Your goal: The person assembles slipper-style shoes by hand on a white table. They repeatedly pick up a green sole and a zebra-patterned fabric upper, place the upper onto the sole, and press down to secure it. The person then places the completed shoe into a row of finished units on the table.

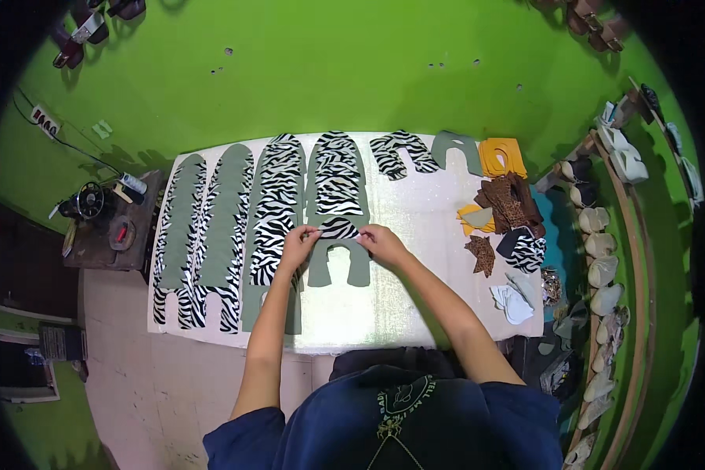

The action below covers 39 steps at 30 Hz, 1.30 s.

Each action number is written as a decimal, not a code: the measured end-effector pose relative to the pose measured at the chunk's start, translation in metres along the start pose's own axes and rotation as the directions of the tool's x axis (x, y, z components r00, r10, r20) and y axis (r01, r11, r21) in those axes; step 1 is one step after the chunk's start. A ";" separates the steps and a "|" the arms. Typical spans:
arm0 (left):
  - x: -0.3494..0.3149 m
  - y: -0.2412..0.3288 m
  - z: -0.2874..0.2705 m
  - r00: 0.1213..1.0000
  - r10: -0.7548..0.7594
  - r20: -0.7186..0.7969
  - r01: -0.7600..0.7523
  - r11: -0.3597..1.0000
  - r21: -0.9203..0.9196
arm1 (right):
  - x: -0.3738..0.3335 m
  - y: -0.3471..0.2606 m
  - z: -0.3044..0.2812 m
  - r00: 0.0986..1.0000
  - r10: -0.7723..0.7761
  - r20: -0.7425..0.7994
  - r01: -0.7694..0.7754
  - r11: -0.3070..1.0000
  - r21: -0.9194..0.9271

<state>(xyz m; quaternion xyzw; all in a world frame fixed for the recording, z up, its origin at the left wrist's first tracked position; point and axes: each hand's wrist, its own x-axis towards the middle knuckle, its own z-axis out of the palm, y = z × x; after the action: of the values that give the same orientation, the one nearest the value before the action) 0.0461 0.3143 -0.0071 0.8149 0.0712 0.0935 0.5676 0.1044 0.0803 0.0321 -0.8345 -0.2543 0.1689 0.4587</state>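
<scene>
Both of my hands pinch a small zebra-print piece (pixel 339 229), one at each end. My left hand (pixel 298 246) is closed on its left corner, my right hand (pixel 381 242) on its right corner. It lies at the top of a grey-green arch-shaped piece (pixel 359 268), whose two legs point toward me. Just beyond, a column of overlapping zebra-print pieces (pixel 338 176) on grey-green ones runs to the table's far edge. Left of it stand another zebra-print column (pixel 272 211) and two mostly grey-green columns (pixel 221 204) with zebra edges.
On the white table (pixel 415 290), a zebra-print arch (pixel 403 153), a grey-green arch (pixel 456 150) and yellow pieces (pixel 501 158) lie at the far right. Leopard-print scraps (pixel 503 207) and white cut pieces (pixel 512 302) sit nearer. A sewing machine (pixel 91 201) stands left; shoe forms (pixel 601 271) line a right-hand rack.
</scene>
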 end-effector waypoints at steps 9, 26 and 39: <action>0.031 0.004 0.002 0.997 0.034 0.066 -0.039 0.997 0.072 | 0.027 0.015 -0.004 0.997 0.070 -0.022 -0.070 0.997 -0.014; 0.049 0.006 0.007 0.999 0.016 0.028 -0.019 0.990 0.137 | 0.041 0.011 -0.011 0.997 0.078 -0.017 -0.080 0.981 -0.175; 0.053 0.001 0.010 1.000 -0.018 0.010 0.016 0.987 0.162 | 0.042 0.007 -0.013 0.995 0.100 0.008 -0.096 0.974 -0.205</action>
<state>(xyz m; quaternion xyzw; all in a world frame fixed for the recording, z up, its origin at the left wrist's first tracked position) 0.1003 0.3165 -0.0062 0.8580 0.0822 0.0780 0.5009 0.1469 0.0926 0.0307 -0.8872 -0.2332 0.1719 0.3591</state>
